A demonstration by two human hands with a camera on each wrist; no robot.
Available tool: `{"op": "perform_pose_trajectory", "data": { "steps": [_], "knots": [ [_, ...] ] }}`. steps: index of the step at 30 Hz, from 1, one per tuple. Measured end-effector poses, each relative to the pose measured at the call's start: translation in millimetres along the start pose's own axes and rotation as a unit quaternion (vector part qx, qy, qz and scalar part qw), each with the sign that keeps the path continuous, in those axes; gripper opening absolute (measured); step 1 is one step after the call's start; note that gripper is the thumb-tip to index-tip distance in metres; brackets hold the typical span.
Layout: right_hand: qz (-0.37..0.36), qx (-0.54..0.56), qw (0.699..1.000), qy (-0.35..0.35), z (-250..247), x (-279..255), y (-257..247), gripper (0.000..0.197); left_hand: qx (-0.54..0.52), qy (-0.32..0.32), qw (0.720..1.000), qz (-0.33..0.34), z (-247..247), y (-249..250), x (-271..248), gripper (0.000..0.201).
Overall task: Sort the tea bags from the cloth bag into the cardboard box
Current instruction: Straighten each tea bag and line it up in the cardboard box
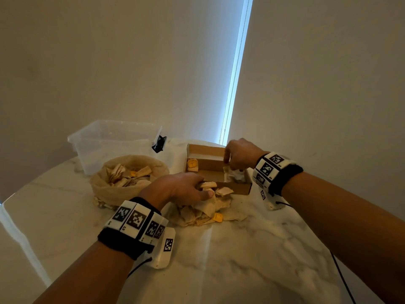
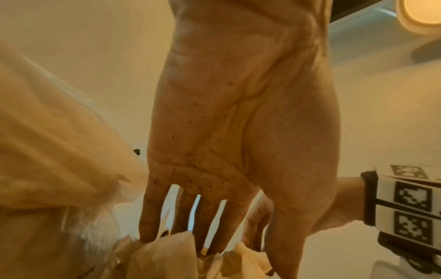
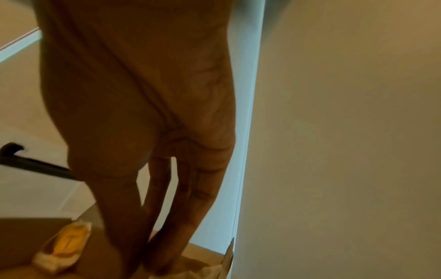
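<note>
While both hands work at the marble table (image 1: pixel 252 249), the state is:
left hand (image 1: pixel 179 189): fingers and thumb curled round a clump of tea bags (image 1: pixel 213 187) atop a loose pile (image 1: pixel 203 213) just in front of the cardboard box; left wrist view shows fingertips (image 2: pixel 148 234) digging into the paper bags.
right hand (image 1: pixel 241 153): reaches down into the right end of the cardboard box (image 1: pixel 206 164), fingers pointing down at pale tea bags (image 1: pixel 235 174) there; cannot tell whether it pinches one.
box contents: one tea bag with yellow tag (image 1: pixel 192 165) leans at the left end; the tag carries a mark like a "T", otherwise unreadable.
cloth bag (image 1: pixel 129 183): left of box, open, rim rolled down, tea bags inside.
clear plastic tub (image 1: pixel 92 141): behind the cloth bag.
wristbands (image 1: pixel 135 220): black-and-white square code markers, no readable text.
</note>
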State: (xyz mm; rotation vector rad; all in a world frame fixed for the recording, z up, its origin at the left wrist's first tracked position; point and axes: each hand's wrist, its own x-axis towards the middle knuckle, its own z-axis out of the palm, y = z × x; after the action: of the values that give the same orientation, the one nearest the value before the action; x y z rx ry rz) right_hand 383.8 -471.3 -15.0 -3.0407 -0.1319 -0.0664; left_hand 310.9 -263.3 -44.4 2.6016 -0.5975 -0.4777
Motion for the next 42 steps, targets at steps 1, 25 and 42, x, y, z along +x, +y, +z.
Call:
{"op": "perform_pose_trajectory", "data": {
  "steps": [1,25,42],
  "knots": [
    [0.004,-0.021,1.000,-0.022,5.7,1.1,-1.4,0.028,0.000,-0.001,1.000,0.000,0.1,-0.8,0.6,0.056],
    [-0.031,-0.185,0.970,-0.157,14.0,-4.2,47.7,0.057,0.176,-0.097,0.980,-0.017,-3.6,71.5,77.0,0.080],
    [-0.040,-0.144,0.975,-0.165,7.2,-37.0,53.2,0.037,0.160,-0.059,0.985,0.036,2.6,63.7,78.0,0.061]
  ]
}}
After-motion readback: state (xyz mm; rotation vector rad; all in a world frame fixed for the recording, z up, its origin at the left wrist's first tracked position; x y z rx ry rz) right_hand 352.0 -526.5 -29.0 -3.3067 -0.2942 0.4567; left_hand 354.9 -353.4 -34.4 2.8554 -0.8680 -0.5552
